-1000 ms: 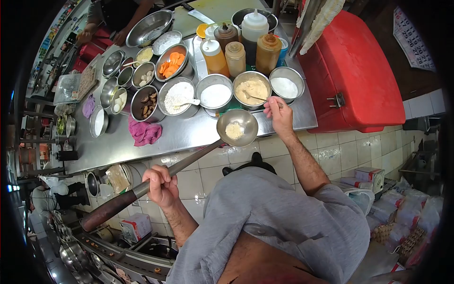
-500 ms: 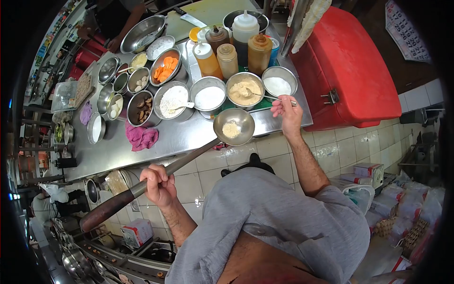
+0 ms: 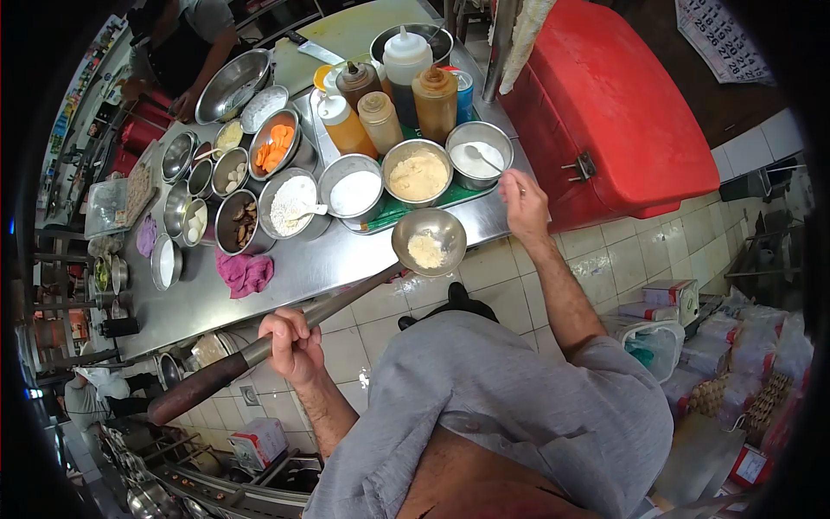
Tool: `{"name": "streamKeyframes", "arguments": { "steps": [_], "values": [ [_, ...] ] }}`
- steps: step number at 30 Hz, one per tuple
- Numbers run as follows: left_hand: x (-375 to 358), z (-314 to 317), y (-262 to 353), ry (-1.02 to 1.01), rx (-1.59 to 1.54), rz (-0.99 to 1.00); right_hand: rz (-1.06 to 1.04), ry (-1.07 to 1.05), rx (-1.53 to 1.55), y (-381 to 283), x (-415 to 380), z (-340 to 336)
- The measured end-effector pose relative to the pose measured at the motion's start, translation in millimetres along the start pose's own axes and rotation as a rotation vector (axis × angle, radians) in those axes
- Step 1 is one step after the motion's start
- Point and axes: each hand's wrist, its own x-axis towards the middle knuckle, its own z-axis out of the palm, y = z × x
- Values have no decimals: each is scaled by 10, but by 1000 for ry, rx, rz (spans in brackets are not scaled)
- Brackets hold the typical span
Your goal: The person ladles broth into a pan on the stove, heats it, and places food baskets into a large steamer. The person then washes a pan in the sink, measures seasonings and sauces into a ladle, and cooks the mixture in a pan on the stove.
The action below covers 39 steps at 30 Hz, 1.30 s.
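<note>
My left hand [image 3: 292, 346] is wrapped round the metal shaft of a large ladle [image 3: 333, 303], whose dark wooden end points down left. In the ladle's bowl lies a small heap of pale yellow powder [image 3: 426, 250]. Between the fingers of my right hand [image 3: 526, 206] is the handle of a spoon [image 3: 486, 159]; its head is in the rightmost steel bowl [image 3: 481, 183], at the white powder. Just left of that stands a bowl of beige powder [image 3: 419, 176], followed by another bowl of white powder [image 3: 355, 193].
Squeeze bottles [image 3: 380, 123] stand behind the bowls. Further left are sliced carrots [image 3: 275, 147], brown pieces [image 3: 241, 227] and a pink cloth [image 3: 245, 274] on the steel table [image 3: 194, 298]. A red cooler [image 3: 618, 112] stands right. Another person [image 3: 186, 52] is at the far side.
The spoon has left the beige powder and is now in the rightmost bowl of white powder. My right hand has shifted slightly; my left hand still holds the ladle. The view has shifted.
</note>
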Motion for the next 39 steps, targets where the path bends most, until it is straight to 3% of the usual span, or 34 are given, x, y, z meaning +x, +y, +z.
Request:
{"name": "streamKeyframes", "arguments": {
  "steps": [3,8,12,20,27,29,31,33,34,36,37,39],
  "values": [
    [-17,47,-11,-7,11,3,20,-7,-9,48,6,126],
    [-43,53,-31,19,-30,7,252,77,263,86,-29,143],
    [-47,57,-46,34,-40,4,293,109,359,60,-68,111],
    [-7,76,-95,36,-55,-35,544,335,807,128,-13,-17],
    [80,111,-163,-14,-100,-52,442,254,863,-110,-124,-441],
    [99,117,-171,-24,-99,-53,387,14,800,-270,-173,-629],
    [114,124,-181,-22,-113,-65,389,-97,691,-437,-170,-747],
    [124,123,-184,-33,-124,-66,91,-231,297,-512,-132,-758],
    [130,119,-181,-50,-133,-70,86,-234,299,-485,-97,-694],
    [118,95,-172,-52,-135,-67,228,18,401,-319,24,-489],
    [104,78,-162,-53,-136,-71,219,13,406,-200,92,-426],
    [60,46,-123,-31,-136,-62,531,73,493,53,229,-282]
  ]
}}
